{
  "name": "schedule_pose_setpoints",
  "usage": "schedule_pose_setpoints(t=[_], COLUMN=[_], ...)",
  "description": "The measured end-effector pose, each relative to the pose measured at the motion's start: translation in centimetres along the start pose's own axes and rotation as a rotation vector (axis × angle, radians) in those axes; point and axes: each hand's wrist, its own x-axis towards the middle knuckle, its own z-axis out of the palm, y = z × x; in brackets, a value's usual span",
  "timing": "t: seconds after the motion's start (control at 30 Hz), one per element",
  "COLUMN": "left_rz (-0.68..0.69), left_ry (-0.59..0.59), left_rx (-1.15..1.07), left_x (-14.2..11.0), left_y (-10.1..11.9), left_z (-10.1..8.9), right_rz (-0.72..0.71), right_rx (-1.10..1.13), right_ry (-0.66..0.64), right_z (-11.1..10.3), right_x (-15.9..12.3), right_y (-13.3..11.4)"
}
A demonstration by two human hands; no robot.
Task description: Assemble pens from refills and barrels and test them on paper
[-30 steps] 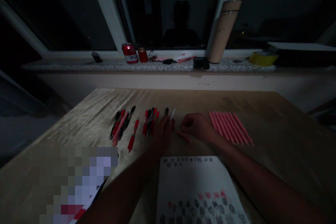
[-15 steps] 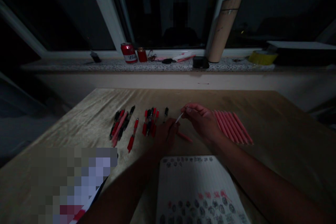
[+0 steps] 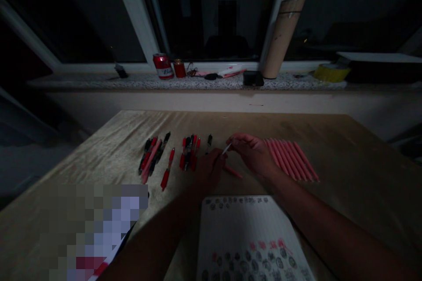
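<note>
Between my two hands runs a thin pale tube that looks like a pen refill [image 3: 226,148]. My left hand [image 3: 211,167] pinches its lower end, fingers closed. At the upper end, the fingertips of my right hand [image 3: 252,151] are closed on the tube. A red-pink pen part [image 3: 233,172] lies on the table just beneath my hands. To the right of my right hand, several pink pens [image 3: 290,160] lie side by side in a row. Left of my left hand are a cluster of red and black pens [image 3: 189,153] and a black pen piece [image 3: 209,140].
A lined notebook [image 3: 244,224] with drawn marks lies in front of me on the table [image 3: 346,149]. Further left are a mixed pen pile [image 3: 150,160] and a single red pen [image 3: 167,170]. The windowsill holds a can [image 3: 163,66], a cardboard tube [image 3: 283,37] and yellow tape [image 3: 331,73].
My right hand has shifted slightly left and down toward my left hand, and a little less of the tube shows between them. The things on the table lie as before.
</note>
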Motion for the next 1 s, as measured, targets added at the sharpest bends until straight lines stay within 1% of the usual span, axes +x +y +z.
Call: schedule_pose_setpoints(t=[0.1,0.27,0.4,0.67,0.87,1.0], left_rz=[-0.002,-0.015,-0.016,-0.019,-0.033,-0.035], left_ry=[0.001,-0.003,0.005,0.003,0.014,0.013], left_rx=[0.018,0.02,0.003,-0.014,-0.024,-0.028], left_x=[0.0,-0.02,-0.01,-0.02,-0.04,0.06], left_y=[0.01,-0.03,0.02,0.08,0.09,-0.02], left_z=[-0.03,-0.07,-0.03,0.03,-0.02,-0.02], right_rz=[-0.007,-0.02,-0.016,-0.045,-0.005,0.005], right_rx=[0.009,0.098,0.104,-0.003,-0.146,-0.191], right_ry=[-0.005,0.033,0.03,0.014,0.013,0.001], right_z=[-0.02,0.13,0.25,-0.08,0.27,0.55], right_x=[0.02,0.0,-0.03,-0.1,-0.22,-0.29], right_y=[-0.04,-0.63,-0.61,-0.02,0.17,0.28])
